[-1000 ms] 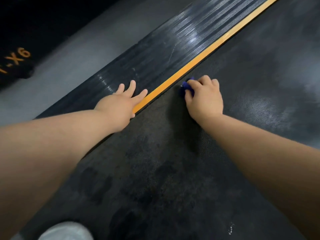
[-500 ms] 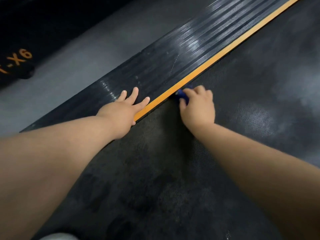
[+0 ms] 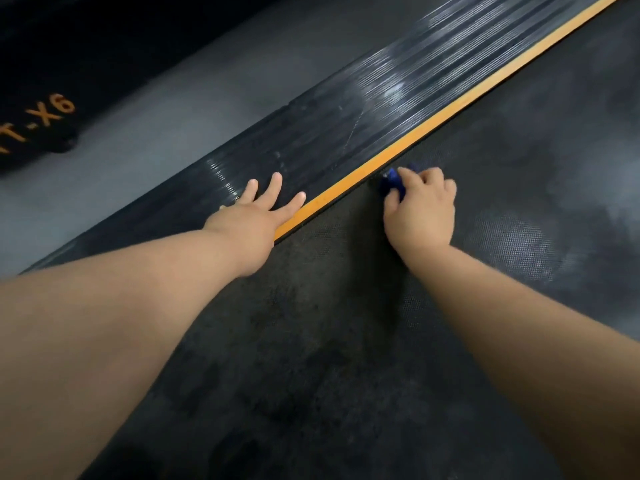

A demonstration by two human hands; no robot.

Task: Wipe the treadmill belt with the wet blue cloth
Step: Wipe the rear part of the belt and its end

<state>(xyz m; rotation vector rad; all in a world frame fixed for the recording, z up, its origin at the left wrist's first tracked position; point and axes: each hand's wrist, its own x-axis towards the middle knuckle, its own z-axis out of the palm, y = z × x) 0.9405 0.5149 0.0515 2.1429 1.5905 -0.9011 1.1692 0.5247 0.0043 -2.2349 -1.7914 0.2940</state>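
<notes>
Head view: both bare arms reached over the belt (image 3: pixel 339 358) toward the orange stripe (image 3: pixel 419 140) along its edge.
Cloth: the blue cloth (image 3: pixel 390 184) sat bunched on the belt, just beside the stripe and mostly hidden under fingers.
Right hand: the right hand (image 3: pixel 420 211) curled over the cloth, gripping it and pressing it down.
Left hand: the left hand (image 3: pixel 254 221) lay flat over the stripe, fingers spread onto the ribbed rail (image 3: pixel 329 133), holding nothing.
Handling: the cloth was probably soft, light and limp. Being wet, it would likely drag on the textured belt, so a bunched grip from above with palm pressure suited it.
Around: grey floor (image 3: pixel 156 109) lay beyond the rail, and a black part with orange lettering (image 3: pixel 45 116) lay farther from the stripe.
In the way: the stripe's edge probably limited sideways strokes. The left hand was near the cloth but apart from it.
</notes>
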